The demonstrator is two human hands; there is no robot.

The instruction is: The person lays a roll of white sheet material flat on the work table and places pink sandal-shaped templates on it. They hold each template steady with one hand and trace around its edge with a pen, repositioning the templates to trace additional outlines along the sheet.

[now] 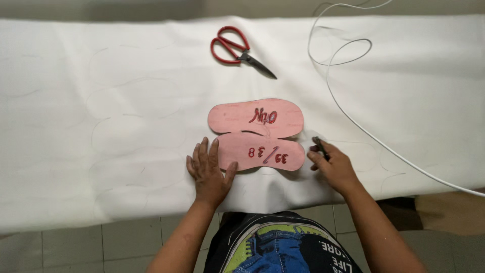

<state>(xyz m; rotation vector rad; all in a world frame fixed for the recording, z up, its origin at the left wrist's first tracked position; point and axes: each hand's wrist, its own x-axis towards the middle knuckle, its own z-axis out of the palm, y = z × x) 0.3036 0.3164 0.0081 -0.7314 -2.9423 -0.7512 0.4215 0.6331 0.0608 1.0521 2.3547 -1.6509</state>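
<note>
A tabletop (444, 212) runs across the view, covered by a white sheet (76, 76) that hangs over the near edge above a floor of pale tiles (126, 242). Faint pencilled sole outlines (136, 116) cover the sheet's left half. Near the middle lies a pink sole-shaped template (256, 134), two sole forms side by side, with red handwritten marks on it.

The left hand (208, 172) lies flat and released, palm down, at 7 o'clock from the template, its fingers and thumb resting on the template's near left edge. The right hand (331, 164) is at 4 o'clock from the template, just beside its right end, fingers closed around a thin dark pen (320, 146) whose tip meets the sheet.

Red-handled scissors (237, 49) lie shut at 12 o'clock from the template, well apart from both hands. A white cable (353, 121) loops at 1 o'clock and trails off toward 4 o'clock across the sheet
</note>
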